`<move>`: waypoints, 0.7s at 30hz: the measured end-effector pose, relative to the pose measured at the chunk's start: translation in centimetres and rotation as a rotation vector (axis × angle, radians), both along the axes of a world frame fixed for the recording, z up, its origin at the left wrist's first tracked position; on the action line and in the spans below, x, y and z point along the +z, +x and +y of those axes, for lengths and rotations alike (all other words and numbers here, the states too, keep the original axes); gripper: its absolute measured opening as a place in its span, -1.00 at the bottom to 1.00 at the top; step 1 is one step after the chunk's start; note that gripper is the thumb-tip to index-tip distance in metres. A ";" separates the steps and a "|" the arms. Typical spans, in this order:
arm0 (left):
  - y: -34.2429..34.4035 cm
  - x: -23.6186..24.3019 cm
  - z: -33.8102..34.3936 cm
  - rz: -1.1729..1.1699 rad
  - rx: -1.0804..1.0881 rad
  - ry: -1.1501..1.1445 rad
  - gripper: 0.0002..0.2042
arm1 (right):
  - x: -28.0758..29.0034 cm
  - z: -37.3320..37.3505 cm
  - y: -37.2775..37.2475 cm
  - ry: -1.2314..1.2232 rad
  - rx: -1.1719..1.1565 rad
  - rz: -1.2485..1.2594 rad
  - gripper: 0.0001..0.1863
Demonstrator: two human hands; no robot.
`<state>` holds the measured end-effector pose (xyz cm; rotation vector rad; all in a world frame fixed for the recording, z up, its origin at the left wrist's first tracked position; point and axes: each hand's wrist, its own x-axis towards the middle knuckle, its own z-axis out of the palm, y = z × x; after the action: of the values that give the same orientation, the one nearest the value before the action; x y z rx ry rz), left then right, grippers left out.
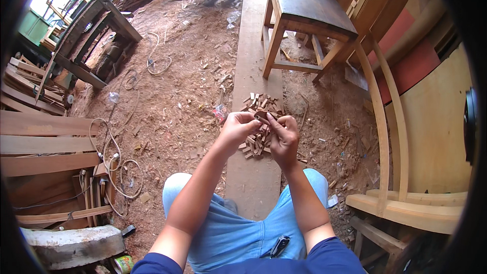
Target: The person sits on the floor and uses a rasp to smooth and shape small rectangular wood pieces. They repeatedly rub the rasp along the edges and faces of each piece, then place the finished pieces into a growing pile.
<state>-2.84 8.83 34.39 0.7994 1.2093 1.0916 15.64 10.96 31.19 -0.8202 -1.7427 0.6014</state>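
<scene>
Left grip (238, 129): thumb and fingertips were pinched nearly together on a small brown piece (262, 116), apparently wood. Right grip (285, 138): the same piece was pinched from the other side, thumb against bent forefinger. It was held up by both, above the heap, presumably for steadiness and close sight; its exact shape could not be told. Beneath: small wooden blocks (256, 147), loosely heaped, probably placed there for easy reach. Under these: one long plank (253, 180), laid flat, likely as a level base over the shavings-strewn ground (187, 91). Near side: knees in jeans (314, 185), spread to either side of the plank. Beyond, at right: one wooden stool (317, 7), stood partly over it.
</scene>
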 end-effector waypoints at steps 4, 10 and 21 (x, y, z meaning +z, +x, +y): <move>0.1 -0.2 -0.1 -0.040 -0.013 0.017 -0.82 | -0.1 0.3 0.4 -0.018 0.010 -0.014 -0.57; 0.3 0.3 -0.2 -0.091 0.030 0.009 -0.86 | 0.2 0.2 0.4 -0.012 0.027 -0.006 -0.57; 0.1 0.4 -0.3 -0.180 0.042 -0.005 -0.85 | 0.2 -0.6 -0.1 0.094 0.085 0.007 -0.54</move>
<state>-2.74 8.54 34.76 0.6591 1.0806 1.1686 15.56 10.41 31.37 -0.6811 -1.7919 0.5737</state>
